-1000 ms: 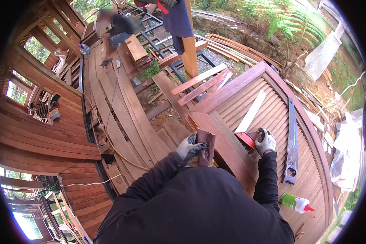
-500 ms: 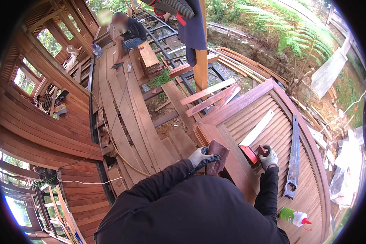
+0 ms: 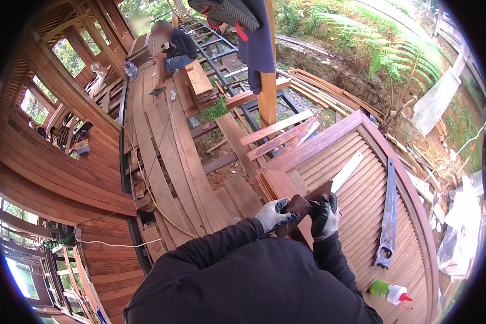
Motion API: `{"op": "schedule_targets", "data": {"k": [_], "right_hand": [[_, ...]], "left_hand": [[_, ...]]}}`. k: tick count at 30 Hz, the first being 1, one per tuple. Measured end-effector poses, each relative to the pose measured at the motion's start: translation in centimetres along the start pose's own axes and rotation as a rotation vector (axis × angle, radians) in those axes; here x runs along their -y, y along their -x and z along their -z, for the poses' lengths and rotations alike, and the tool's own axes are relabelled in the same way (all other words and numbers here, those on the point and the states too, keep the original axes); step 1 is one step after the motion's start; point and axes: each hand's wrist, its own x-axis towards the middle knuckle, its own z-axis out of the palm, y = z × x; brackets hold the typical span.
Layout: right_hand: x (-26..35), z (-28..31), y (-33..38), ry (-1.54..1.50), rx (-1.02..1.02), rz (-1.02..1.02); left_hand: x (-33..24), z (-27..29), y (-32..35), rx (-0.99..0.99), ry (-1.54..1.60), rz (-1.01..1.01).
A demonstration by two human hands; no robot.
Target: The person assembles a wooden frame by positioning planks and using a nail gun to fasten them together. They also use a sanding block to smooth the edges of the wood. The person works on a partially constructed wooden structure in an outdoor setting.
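My left hand (image 3: 276, 216), in a white glove with dark fingers, is closed round a dark reddish-brown wooden block (image 3: 294, 211). Close beside the block, my right hand (image 3: 325, 217), gloved alike, is closed on a thin brown piece of wood (image 3: 321, 190). Its fingers hide part of that piece, and I cannot tell whether the two pieces touch. Past my right hand lies a pale-bladed handsaw (image 3: 346, 173), its red handle mostly covered. A second, worn metal handsaw (image 3: 386, 216) rests farther right on the slatted wooden panel (image 3: 356, 229).
A green-and-white glue bottle (image 3: 389, 291) with a red cap lies at the lower right. Long floorboards (image 3: 170, 143) with gaps stretch away at left, crossed by cables. A post (image 3: 267, 97) with hanging cloth stands ahead. Another person (image 3: 174, 48) crouches far off.
My right hand has moved left, from beside the saw's red handle to the block, bringing the small wooden piece along. My left hand has tilted the block.
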Motion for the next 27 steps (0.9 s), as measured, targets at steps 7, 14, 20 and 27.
{"op": "schedule_targets", "data": {"k": [7, 14, 20, 27], "right_hand": [[3.1, -5.0, 1.4, -0.079, -0.061, -0.185], [1.0, -3.1, 0.4, 0.154, -0.003, -0.105], [1.1, -1.6, 0.1, 0.273, 0.14, 0.045], [2.2, -0.8, 0.4, 0.33, 0.276, 0.124]], "left_hand": [[0.7, 0.3, 0.7, 0.025, 0.031, -0.067], [-3.0, -0.6, 2.0, 0.134, -0.003, 0.052], [-2.1, 0.6, 1.6, 0.102, -0.063, 0.007], [-0.2, 1.4, 0.2, 0.015, -0.027, -0.11]]}}
